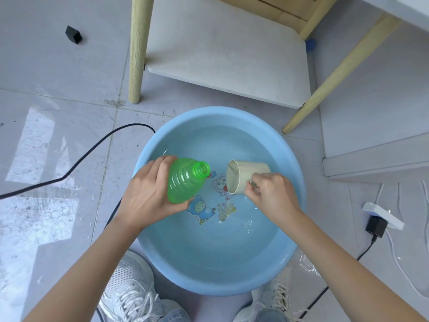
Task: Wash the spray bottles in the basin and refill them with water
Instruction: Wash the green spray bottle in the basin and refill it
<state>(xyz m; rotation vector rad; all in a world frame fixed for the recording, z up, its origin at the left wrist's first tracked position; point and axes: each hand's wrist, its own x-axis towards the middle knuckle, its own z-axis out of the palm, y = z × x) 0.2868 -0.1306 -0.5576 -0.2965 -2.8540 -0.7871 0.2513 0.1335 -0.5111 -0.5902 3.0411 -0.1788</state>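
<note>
A round light-blue basin of clear water stands on the floor between my feet, with cartoon stickers on its bottom. My left hand grips a ribbed green spray bottle above the water; its cap is off and its open neck points up and to the right. My right hand holds a cream cup by its handle, tilted on its side with the mouth turned left toward the bottle's neck. Bottle and cup are a small gap apart.
A low white table shelf with pale wooden legs stands just beyond the basin. A black cable runs across the grey tiles on the left. A white power strip with a black plug and white cords lies at the right. My white sneakers flank the basin.
</note>
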